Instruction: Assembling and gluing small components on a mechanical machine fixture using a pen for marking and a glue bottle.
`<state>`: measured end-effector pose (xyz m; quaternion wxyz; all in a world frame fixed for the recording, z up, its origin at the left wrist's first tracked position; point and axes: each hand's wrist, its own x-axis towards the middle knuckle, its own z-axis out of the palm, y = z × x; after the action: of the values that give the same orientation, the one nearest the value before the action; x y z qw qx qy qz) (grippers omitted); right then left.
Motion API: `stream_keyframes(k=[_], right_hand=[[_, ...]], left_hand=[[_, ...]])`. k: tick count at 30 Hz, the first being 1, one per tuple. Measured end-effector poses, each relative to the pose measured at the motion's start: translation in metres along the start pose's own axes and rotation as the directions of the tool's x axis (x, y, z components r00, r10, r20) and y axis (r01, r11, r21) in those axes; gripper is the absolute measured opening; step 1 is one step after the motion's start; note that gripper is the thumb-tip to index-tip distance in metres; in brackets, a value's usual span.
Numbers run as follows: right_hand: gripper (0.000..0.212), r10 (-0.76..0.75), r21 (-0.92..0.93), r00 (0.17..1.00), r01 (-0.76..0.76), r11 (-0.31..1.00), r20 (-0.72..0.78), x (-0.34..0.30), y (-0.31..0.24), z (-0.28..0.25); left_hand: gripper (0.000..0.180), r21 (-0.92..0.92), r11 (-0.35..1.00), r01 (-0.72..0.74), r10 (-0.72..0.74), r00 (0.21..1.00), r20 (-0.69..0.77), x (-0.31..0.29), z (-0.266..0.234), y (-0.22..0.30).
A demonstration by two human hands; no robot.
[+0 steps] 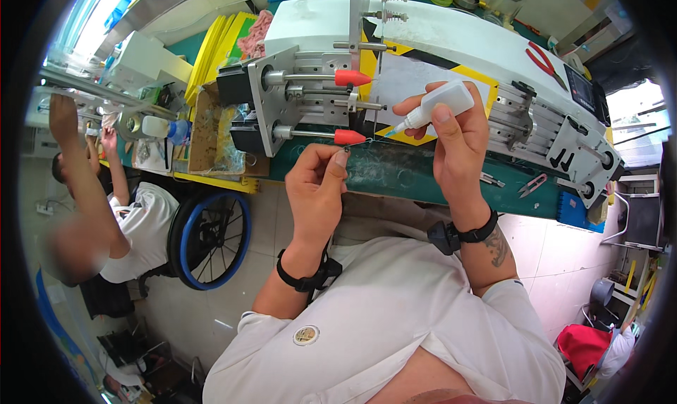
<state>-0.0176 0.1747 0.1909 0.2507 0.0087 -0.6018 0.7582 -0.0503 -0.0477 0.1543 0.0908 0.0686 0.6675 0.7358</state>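
Note:
My right hand (460, 137) grips a small white squeeze bottle (451, 101), tilted so that its thin nozzle points down and left. The nozzle tip is close to the lower red cone (348, 137) of a metal bench machine (275, 97). Just below that cone, the fingers of my left hand (315, 182) are pinched together. A tiny dark bit shows at the fingertips, too small to name. Fine, thread-like strands (377, 140) run near the cone's point. A second red cone (352, 77) sits on the upper shaft.
Pliers with red handles (543, 60) lie on the machine's white cover. Small snips (532, 185) rest on the green bench top (423, 175). A cardboard box (204, 132) stands left of the machine. Further left, another person (144, 217) sits in a wheelchair (218, 242).

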Motion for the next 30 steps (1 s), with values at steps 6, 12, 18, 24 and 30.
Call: stream_keyframes(k=[6, 12, 18, 24, 30], right_hand=[[0.033, -0.011, 0.004, 1.0, 0.011, 1.0, 0.005, 0.0, 0.01, -0.003], [0.032, -0.007, 0.005, 1.0, 0.007, 1.0, 0.024, 0.0, 0.008, -0.003], [0.031, 0.003, -0.003, 1.0, -0.003, 1.0, 0.011, -0.001, 0.01, -0.002], [0.03, -0.017, -0.016, 0.999, 0.016, 1.0, -0.044, -0.004, 0.006, -0.01], [0.033, 0.003, -0.04, 0.999, -0.004, 0.999, -0.036, -0.007, 0.007, -0.008]], left_hand=[[0.009, 0.563, 0.548, -0.618, 0.649, 0.739, 0.181, 0.006, 0.001, 0.014], [0.026, 0.479, 0.405, -0.779, 0.667, 0.61, 0.427, 0.0, 0.009, 0.007], [0.028, 0.495, 0.395, -0.774, 0.638, 0.619, 0.459, 0.001, 0.012, 0.0], [0.023, 0.51, 0.444, -0.737, 0.613, 0.665, 0.427, -0.002, 0.009, -0.004], [0.023, 0.529, 0.455, -0.716, 0.598, 0.686, 0.415, -0.007, 0.007, -0.004]])
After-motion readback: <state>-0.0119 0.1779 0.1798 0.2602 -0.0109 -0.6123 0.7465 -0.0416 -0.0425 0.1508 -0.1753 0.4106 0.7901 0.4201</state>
